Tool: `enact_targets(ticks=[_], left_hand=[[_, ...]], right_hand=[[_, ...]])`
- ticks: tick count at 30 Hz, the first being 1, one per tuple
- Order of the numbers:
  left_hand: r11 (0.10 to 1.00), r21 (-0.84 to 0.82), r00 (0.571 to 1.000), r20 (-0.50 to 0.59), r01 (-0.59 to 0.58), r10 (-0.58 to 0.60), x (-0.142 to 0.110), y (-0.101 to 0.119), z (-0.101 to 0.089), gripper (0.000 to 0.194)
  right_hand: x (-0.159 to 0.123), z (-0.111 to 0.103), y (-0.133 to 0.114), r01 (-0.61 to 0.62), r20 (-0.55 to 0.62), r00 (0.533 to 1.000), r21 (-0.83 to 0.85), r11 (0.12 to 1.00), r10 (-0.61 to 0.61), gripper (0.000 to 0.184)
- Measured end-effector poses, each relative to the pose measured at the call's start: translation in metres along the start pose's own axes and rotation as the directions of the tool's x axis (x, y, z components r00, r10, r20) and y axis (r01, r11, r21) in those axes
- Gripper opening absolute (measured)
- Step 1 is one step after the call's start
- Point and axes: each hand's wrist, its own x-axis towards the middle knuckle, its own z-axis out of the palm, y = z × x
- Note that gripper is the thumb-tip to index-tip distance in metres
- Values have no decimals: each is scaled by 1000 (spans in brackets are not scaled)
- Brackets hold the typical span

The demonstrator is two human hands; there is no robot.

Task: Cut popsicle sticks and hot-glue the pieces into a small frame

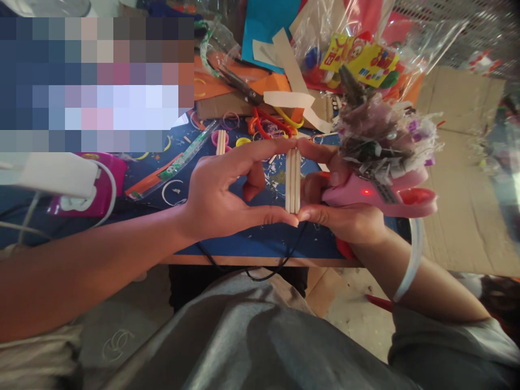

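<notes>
At far left we note a white adaptor [57, 176] beside a magenta object [116, 176] on the blue tabletop [252, 246]. The left forearm enters low from the left edge and slants up toward the middle. We find the left hand [219, 189] arched: forefinger stretched along the top, thumb straight along the bottom, another finger curled inward between them. Behind it stands a second stick bundle [221, 142], partly hidden by the knuckles; farther back, the scissors [244, 89] lie among paper scraps.

At centre we have the stick bundle [293, 181], flat sticks side by side, upright in our view, held end to end between forefingers above and thumbs below; both hands share the hold, tips meeting.

The right hand [359, 219] mirrors the arch, other fingers folded in against a pink glue gun [377, 197] with a red light lit; we cannot tell how firmly they grip it. A pale curved strip [413, 260] crosses the right forearm, which slopes down to a grey sleeve. Cardboard [459, 227] lies at far right.
</notes>
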Motion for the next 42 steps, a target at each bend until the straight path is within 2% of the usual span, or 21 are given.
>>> enact_targets(ticks=[12, 18, 29, 34, 37, 42], left_hand=[[999, 14, 999, -16, 36, -36, -4, -4, 2, 85], [999, 9, 999, -11, 41, -41, -4, -1, 1, 80], [999, -41, 1000, 5, 18, -17, 0, -6, 1, 86], [994, -100, 998, -62, -31, 25, 1, -7, 4, 83], [997, -61, 999, -16, -43, 43, 2, -4, 2, 79], [996, 73, 994, 99, -52, 45, 1, 0, -2, 69]], right_hand=[[1, 3, 2, 24, -12, 1000, 53, 998, -24, 61], [0, 1, 2, 50, 5, 999, 81, 995, -50, 57], [-2, -3, -3, -46, 28, 999, 37, 998, 45, 64], [-1, -4, -1, -25, -81, 996, 34, 999, 28, 62], [1, -5, 4, -41, -126, 991, 37, 998, 45, 58], [3, -6, 8, -89, -66, 993, 91, 992, 95, 54]])
